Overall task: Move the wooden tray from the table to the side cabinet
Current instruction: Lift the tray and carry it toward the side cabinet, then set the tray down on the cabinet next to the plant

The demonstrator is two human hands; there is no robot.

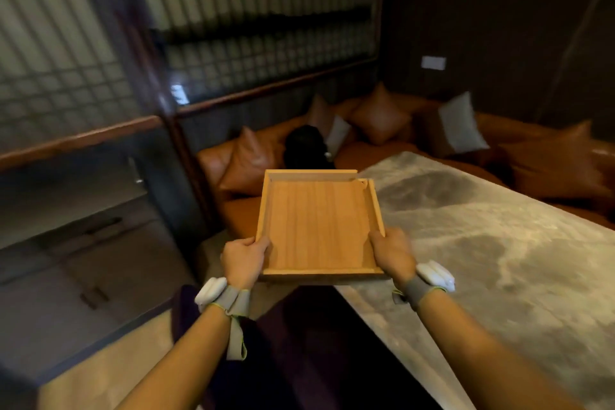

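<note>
An empty square wooden tray (317, 223) with low rims is held in the air in front of me, past the left edge of the grey marbled table (499, 243). My left hand (244, 258) grips its left rim near the front corner. On the right rim, near the front corner, my right hand (392, 255) holds on. Both wrists wear grey straps with white sensor pods. The side cabinet (83, 243), dark with a pale top, stands to the left below a wooden rail.
An orange leather corner sofa (382, 143) with orange and grey cushions wraps behind the table; a black bag (304, 146) lies on it. Glass-block and slatted walls rise at the back left. Beige floor and a dark purple seat lie below my arms.
</note>
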